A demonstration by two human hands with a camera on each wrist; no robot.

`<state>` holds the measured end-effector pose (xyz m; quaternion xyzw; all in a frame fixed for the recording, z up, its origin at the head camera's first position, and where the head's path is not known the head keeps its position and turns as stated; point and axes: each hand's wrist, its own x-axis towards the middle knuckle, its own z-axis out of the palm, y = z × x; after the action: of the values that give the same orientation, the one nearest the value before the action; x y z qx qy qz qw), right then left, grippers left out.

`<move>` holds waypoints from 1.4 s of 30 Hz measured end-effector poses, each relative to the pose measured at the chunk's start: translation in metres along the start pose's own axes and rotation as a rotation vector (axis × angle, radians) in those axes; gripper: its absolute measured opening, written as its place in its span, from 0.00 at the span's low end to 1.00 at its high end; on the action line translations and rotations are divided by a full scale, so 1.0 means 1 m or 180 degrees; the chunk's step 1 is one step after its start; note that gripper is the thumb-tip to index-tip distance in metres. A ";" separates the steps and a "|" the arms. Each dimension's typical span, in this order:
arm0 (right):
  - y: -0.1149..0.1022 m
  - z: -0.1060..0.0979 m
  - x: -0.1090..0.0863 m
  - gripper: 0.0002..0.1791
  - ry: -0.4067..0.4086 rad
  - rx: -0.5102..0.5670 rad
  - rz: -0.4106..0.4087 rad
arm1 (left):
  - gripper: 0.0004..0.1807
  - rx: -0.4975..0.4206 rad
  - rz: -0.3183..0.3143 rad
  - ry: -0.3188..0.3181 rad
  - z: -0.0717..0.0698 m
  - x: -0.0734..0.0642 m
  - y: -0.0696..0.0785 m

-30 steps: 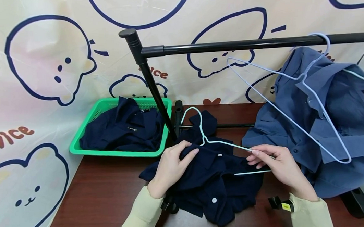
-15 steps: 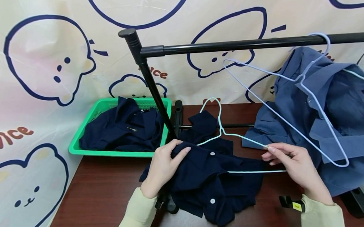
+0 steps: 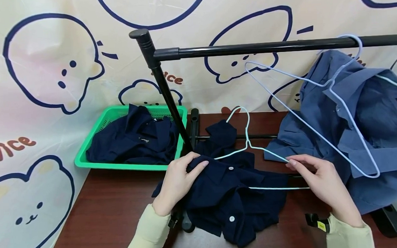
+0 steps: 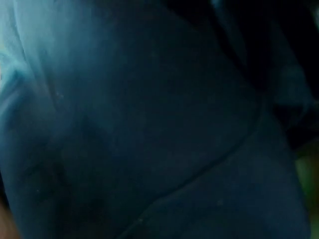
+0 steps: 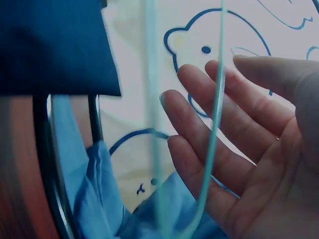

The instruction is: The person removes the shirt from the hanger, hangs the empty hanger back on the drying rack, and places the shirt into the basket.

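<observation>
A navy button-up shirt (image 3: 216,201) lies on the table, and dark cloth (image 4: 149,124) fills most of the left wrist view. My left hand (image 3: 176,183) pinches the shirt near its upper left part between thumb and fingers. A mint-green hanger (image 3: 248,138) has its left part tucked under the shirt front, while its hook, neck and right part show. At the hanger's right shoulder, my right hand (image 3: 324,183) pinches the wire with thumb and forefinger. In the right wrist view the hanger wire (image 5: 214,124) passes in front of the other fingers, which are loosely bent.
A green basket (image 3: 120,166) with another navy garment (image 3: 132,142) stands at the back left. Over the table runs a black rack rail (image 3: 248,49). From it hangs a bare lilac hanger (image 3: 295,113), in front of a blue-grey shirt (image 3: 320,132) on the right.
My right hand has moved right, carrying the hanger; its hook now stands further right and more of its left arm shows. My left hand has shifted slightly left with the cloth.
</observation>
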<state>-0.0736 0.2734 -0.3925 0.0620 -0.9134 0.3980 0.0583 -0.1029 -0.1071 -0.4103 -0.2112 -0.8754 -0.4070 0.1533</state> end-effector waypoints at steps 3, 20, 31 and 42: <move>-0.007 0.004 0.003 0.12 -0.0060 0.0062 -0.0005 | 0.09 0.0026 0.0005 -0.0050 0.005 0.001 0.002; -0.035 0.044 0.022 0.11 -0.0048 0.0416 -0.0245 | 0.11 0.0009 0.0101 -0.0424 0.032 -0.001 0.018; -0.014 0.033 0.027 0.16 -0.0188 0.0479 -0.0008 | 0.14 0.0133 0.0010 -0.0221 0.021 -0.002 0.010; 0.011 0.006 0.021 0.18 0.0532 0.0502 0.0340 | 0.18 0.0267 -0.0172 -0.0006 0.005 -0.003 0.001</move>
<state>-0.0969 0.2750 -0.4013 -0.0157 -0.8732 0.4750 0.1078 -0.1003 -0.1033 -0.4146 -0.1812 -0.8972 -0.3738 0.1501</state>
